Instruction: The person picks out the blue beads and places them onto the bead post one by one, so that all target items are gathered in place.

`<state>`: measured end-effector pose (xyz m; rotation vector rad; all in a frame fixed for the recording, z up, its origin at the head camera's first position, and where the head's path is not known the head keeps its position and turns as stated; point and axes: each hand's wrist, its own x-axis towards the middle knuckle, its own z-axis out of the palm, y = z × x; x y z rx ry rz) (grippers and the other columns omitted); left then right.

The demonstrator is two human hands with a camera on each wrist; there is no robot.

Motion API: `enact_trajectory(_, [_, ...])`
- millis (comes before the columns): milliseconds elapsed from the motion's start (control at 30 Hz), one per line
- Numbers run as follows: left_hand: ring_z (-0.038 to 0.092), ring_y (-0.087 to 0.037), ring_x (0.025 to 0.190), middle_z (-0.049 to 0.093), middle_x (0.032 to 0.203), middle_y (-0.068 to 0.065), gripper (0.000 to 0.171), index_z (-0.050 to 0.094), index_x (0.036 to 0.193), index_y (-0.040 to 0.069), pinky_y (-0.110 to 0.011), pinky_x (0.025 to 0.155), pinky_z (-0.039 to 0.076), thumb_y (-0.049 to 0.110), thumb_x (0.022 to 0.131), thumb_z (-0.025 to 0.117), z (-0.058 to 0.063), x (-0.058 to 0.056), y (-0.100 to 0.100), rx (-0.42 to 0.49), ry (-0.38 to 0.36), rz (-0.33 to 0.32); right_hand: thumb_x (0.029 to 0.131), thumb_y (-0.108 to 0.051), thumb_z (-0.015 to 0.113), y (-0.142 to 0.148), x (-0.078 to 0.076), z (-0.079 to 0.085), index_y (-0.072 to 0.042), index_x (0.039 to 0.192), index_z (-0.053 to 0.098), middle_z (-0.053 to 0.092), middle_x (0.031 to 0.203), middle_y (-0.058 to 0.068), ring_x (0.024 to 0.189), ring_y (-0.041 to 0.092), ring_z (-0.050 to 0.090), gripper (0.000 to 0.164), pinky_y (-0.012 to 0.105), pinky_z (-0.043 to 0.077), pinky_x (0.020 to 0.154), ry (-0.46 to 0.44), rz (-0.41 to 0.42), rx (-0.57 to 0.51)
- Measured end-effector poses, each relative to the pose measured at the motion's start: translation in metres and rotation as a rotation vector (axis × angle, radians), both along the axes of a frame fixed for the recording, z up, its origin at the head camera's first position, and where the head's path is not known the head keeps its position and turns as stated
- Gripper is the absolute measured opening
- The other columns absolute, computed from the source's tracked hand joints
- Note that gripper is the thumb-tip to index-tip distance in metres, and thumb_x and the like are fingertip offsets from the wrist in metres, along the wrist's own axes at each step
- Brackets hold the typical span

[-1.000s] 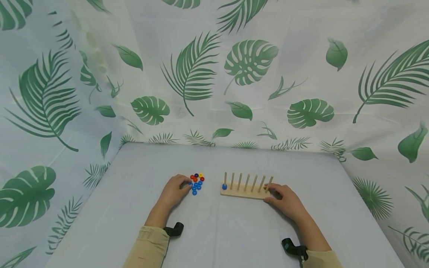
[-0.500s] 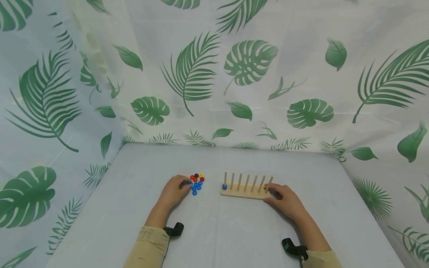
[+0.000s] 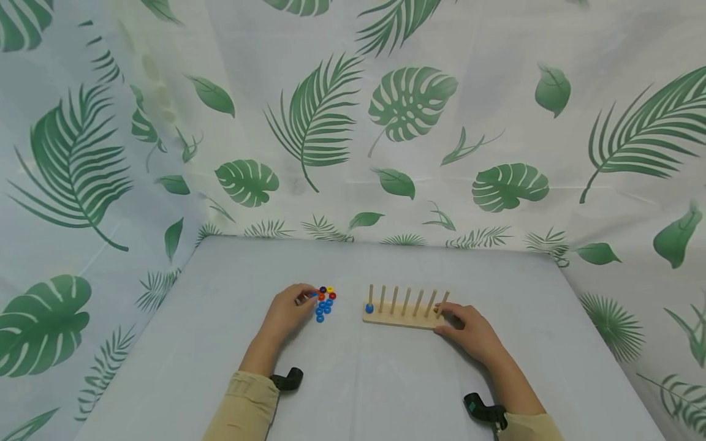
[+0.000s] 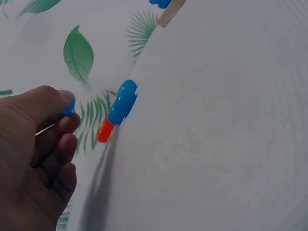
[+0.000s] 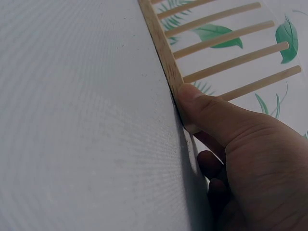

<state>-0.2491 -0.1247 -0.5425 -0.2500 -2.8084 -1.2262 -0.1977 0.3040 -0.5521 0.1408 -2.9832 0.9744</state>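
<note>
Between thumb and index finger, my left hand point(image 3: 287, 311) pinches a blue bead point(image 4: 70, 107), lifted off the table. Right beside that hand lies a cluster of loose beads: several blue beads point(image 3: 322, 312), with orange, red point(image 3: 333, 296), yellow point(image 3: 330, 290) and dark purple point(image 3: 323, 290) ones behind them. A wooden peg board point(image 3: 405, 319) with a row of upright pegs stands to the right. One blue bead point(image 3: 369, 308) sits at the base of its leftmost peg. My right hand point(image 3: 470, 331) grips the board's right end, thumb on the front edge point(image 5: 192, 103); its other fingertips are partly hidden.
A white-covered table point(image 3: 358, 380) bears everything. Behind it and at both sides hang leaf-print curtains point(image 3: 413, 202). A black wrist camera point(image 3: 288, 380) is on the left wrist, another camera point(image 3: 484, 409) on the right.
My left hand has risen slightly from the near side of the cluster, now with a blue bead pinched in its fingers. The right hand and peg board stay put.
</note>
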Motion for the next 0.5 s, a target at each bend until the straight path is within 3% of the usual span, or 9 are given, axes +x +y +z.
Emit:
enact_trajectory(233, [0.056,-0.013,0.084,0.064,0.095,0.007,0.022,0.069,0.115,0.021,-0.029,0.068,0.048,0.027,0.094,0.069,0.022,0.000,0.014,0.032,0.023,-0.072,0.083,-0.052,0.073,-0.001,0.000,-0.001,-0.024,0.127,0.064,0.061,0.131,0.012,0.121,0.035,0.054,0.053,0.059,0.042,0.101,-0.001,-0.003,-0.003])
enact_trajectory(500, [0.056,-0.009,0.084,0.065,0.099,0.007,0.022,0.070,0.115,0.022,-0.029,0.074,0.050,0.030,0.095,0.066,0.044,-0.003,0.030,-0.013,0.071,-0.149,0.083,-0.054,0.073,-0.001,0.000,-0.002,-0.024,0.126,0.064,0.061,0.130,0.012,0.120,0.034,0.055,0.053,0.059,0.043,0.100,0.000,-0.005,0.000])
